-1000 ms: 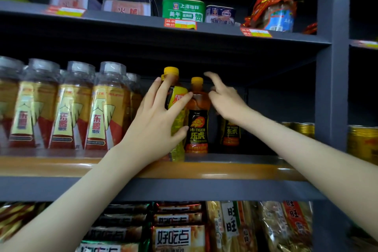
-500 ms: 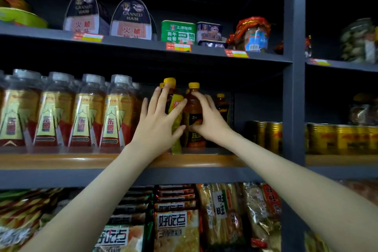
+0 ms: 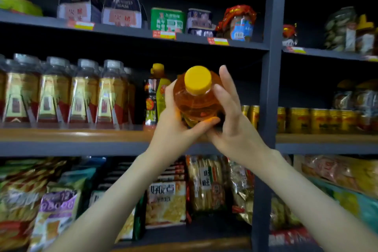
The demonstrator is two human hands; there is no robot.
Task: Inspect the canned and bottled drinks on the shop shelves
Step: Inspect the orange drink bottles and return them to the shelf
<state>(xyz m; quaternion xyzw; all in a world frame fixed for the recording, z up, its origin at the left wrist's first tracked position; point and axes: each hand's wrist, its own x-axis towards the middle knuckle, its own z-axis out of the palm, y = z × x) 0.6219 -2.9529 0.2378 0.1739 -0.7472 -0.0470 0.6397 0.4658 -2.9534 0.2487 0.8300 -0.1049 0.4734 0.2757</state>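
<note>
Both hands are on one orange drink bottle [image 3: 196,106], held in the air off the middle shelf [image 3: 71,136], just out from its front edge and toward the right end of this bay, near the upright post [image 3: 268,88].

Key relation: the bottle's long axis runs toward the camera. The yellow cap [image 3: 197,80] faces the person and the base points back at the shelf. It is seen almost end-on, so the label can't be read.

Left hand [image 3: 173,129] grips from below and left, thumb curled across the lower body and the other fingers round the far-left side. Right hand [image 3: 233,129] sits to the right and under, fingers mostly straight and laid up the right flank. It braces the bottle rather than wrapping it, and its thumb is hidden.

Judgement: the left hand carries the weight, so it would do the tilting. To show the label, the cap end probably has to swing up or sideways.

On the shelf:
- A second yellow-capped bottle [image 3: 157,96] stands upright just left of the held one.
- A row of clear-capped bottles [image 3: 81,92] is further left.
- Gold cans [image 3: 306,119] are in the right bay, past the post.

Blur risk: the frame is soft, so small print can't be made out.
</note>
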